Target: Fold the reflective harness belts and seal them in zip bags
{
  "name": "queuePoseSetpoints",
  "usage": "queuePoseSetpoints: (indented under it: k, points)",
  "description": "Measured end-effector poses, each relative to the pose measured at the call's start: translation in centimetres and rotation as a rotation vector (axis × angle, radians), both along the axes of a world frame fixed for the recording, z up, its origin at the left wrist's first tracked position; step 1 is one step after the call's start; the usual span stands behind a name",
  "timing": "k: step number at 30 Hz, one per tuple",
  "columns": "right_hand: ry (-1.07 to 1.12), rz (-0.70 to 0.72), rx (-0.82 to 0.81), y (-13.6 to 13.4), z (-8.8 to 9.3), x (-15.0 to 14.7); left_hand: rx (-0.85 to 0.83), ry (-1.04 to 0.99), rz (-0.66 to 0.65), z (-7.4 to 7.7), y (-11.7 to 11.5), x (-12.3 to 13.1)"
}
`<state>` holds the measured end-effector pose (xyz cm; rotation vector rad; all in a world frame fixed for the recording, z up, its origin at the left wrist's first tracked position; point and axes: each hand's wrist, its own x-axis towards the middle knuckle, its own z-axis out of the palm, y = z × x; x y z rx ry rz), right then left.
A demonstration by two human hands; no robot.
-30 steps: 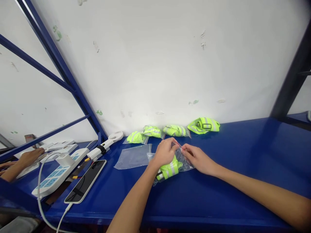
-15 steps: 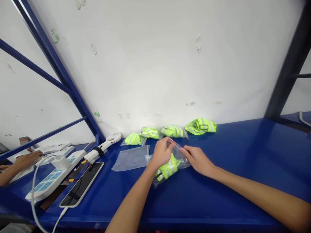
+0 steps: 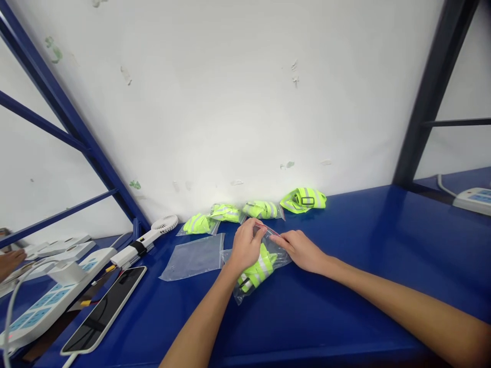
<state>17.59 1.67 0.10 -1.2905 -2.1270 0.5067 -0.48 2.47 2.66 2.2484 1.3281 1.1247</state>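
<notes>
Both my hands pinch the red-edged mouth of a clear zip bag (image 3: 284,257). Inside the bag lies a folded neon-yellow reflective strap or vest (image 3: 258,271) with silver stripes. My left hand (image 3: 246,246) is closed on the left part of the bag's mouth, partly covering the bag. My right hand (image 3: 301,249) grips the right end of the same edge, thumb and fingers pressed together. Left of them a flat clear bag (image 3: 194,257) lies on the blue table (image 3: 345,317).
Along the wall sit several bagged neon-yellow bundles (image 3: 225,212), and one bundle with a black buckle (image 3: 305,200). At left are a white handheld fan (image 3: 164,225), a phone (image 3: 105,312) and a power strip (image 3: 49,301). Another person's hand (image 3: 11,263) shows at the far left.
The view has turned to the right, so the table items appear further left. Both hands keep their hold on the bag's mouth, the right one slightly nearer the left.
</notes>
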Motion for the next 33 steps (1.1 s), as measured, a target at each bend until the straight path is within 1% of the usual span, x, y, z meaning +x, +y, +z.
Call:
queuePoseSetpoints:
  k: [7,13,16,19,22,26,28,31,32,33]
  points:
    - [-0.01,-0.006,-0.009,0.0,-0.1,-0.2,-0.041,-0.019,-0.035,0.1,0.1,0.1]
    - [0.003,0.012,-0.013,0.1,-0.1,0.1,-0.056,-0.024,-0.003,0.1,0.2,0.1]
    - [0.051,0.056,-0.054,0.0,0.0,0.5,-0.071,-0.035,-0.013,0.2,0.2,0.0]
    - [0.168,0.109,-0.071,-0.4,0.4,0.5,-0.056,-0.006,-0.012,0.2,0.0,0.2]
    - [0.269,0.09,-0.061,-0.8,0.9,0.0,-0.035,0.04,-0.005,0.2,-0.3,0.4]
    - [0.266,0.089,0.004,-0.9,0.8,-0.7,-0.046,-0.05,-0.007,0.3,-0.5,0.6]
    - [0.293,0.103,-0.029,-1.0,0.6,-0.9,-0.058,-0.091,-0.04,0.5,-0.4,0.6]
    - [0.379,0.123,-0.17,-1.1,0.2,-1.0,-0.091,-0.08,-0.087,1.1,-0.2,0.2]
    - [0.407,0.124,-0.186,-1.2,0.3,-1.1,-0.098,-0.075,-0.093,1.4,0.0,-0.1]
    - [0.427,0.124,-0.167,-1.2,0.4,-1.1,-0.096,-0.083,-0.093,1.8,0.1,-0.5]
